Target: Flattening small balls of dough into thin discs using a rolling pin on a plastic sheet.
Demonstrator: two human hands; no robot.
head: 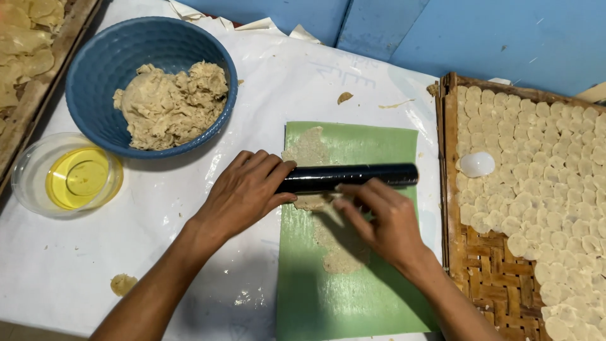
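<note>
Hands, two: left hand (246, 189), right hand (382, 221), one black roller (353, 176).

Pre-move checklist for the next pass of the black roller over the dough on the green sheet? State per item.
1. Left hand on black roller: ok, palm and fingers rest on its left end.
2. Right hand on roller: ok, fingertips touch its middle from below.
3. Dough strip on green sheet: ok, none past the sheet's edges.
4. Roller square across sheet: ok, roughly level.
5. Dough stuck to roller: cannot tell, its underside is hidden.
6. Oil dish and blue bowl clear of roller: ok, both lie to the left.
</note>
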